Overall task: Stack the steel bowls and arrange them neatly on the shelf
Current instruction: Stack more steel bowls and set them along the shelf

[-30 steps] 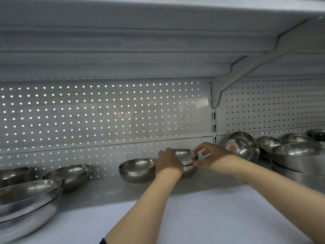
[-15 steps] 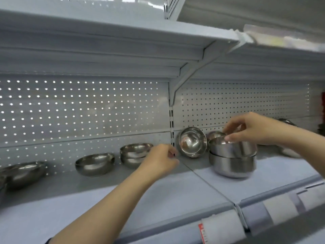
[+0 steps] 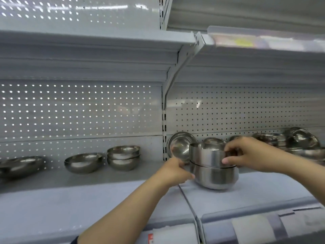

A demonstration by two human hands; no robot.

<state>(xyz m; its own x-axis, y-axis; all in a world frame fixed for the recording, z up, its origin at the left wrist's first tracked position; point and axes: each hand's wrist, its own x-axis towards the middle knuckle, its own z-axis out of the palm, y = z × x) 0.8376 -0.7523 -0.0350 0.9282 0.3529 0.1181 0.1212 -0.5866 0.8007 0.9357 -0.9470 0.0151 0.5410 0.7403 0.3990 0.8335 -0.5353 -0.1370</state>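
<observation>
Two deep steel bowls [image 3: 213,175] stand stacked on the grey shelf [image 3: 88,205], just right of the shelf joint. My right hand [image 3: 249,154] pinches the rim of the upper bowl [image 3: 205,155] from the right. My left hand [image 3: 174,172] touches the left side of the lower bowl, fingers loosely curled. Behind the stack a small bowl [image 3: 180,147] leans tilted against the perforated back panel. To the left stand a stacked pair of shallow bowls [image 3: 124,157] and a single shallow bowl [image 3: 82,162].
Another shallow bowl [image 3: 21,165] sits at the far left. Several more steel bowls [image 3: 299,141] crowd the back right of the shelf. An upper shelf [image 3: 96,43] with a bracket hangs overhead. Price-label strips [image 3: 246,226] run along the front edge.
The view has swung right, from the small stacked pair to the deep bowls. My right hand came to grip the upper deep bowl's rim. My left hand left the small pair and reached the lower deep bowl.
</observation>
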